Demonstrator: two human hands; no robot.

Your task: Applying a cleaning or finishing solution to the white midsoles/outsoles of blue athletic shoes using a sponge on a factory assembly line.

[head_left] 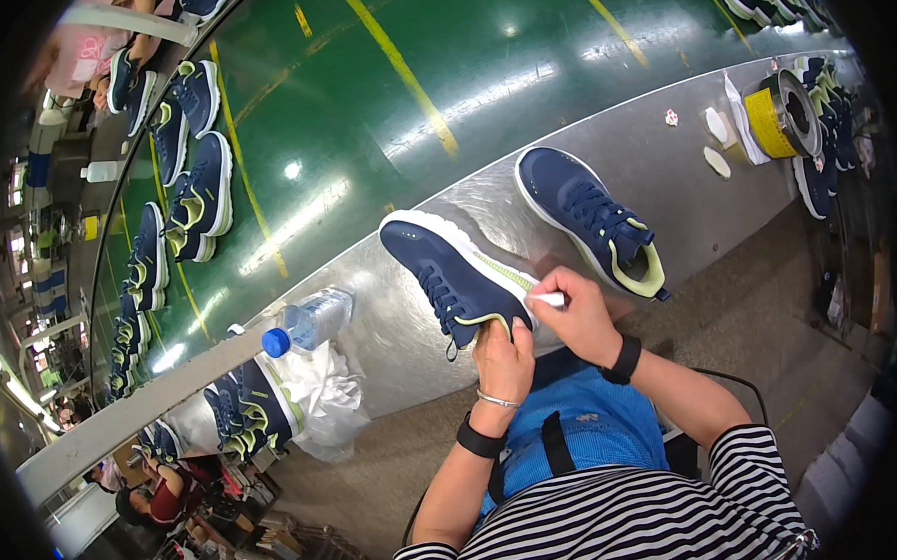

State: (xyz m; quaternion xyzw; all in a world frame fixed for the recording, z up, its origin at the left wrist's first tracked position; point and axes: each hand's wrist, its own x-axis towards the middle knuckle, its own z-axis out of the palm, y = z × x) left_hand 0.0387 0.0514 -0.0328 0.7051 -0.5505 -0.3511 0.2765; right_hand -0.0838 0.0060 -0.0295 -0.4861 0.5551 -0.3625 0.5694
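Observation:
A navy sneaker [435,256] with a white sole and lime-green lining lies on the metal ledge, tilted so its sole edge shows. My left hand [502,363] grips it by the heel opening, fingers inside the collar. In my right hand [582,319] is a small white piece [547,299], pinched and held against the sole's side near the heel; its exact kind I cannot make out. To the right, a matching sneaker [577,199] stands upright on the ledge, apart from both hands.
Left on the ledge lies a clear bottle [318,318] with a blue cap, by crumpled white paper [323,381] and more sneakers [249,404]. A yellow-labelled can [770,124] stands far right. Beyond runs a green belt [361,114] carrying sneakers [204,186]. People work at far left.

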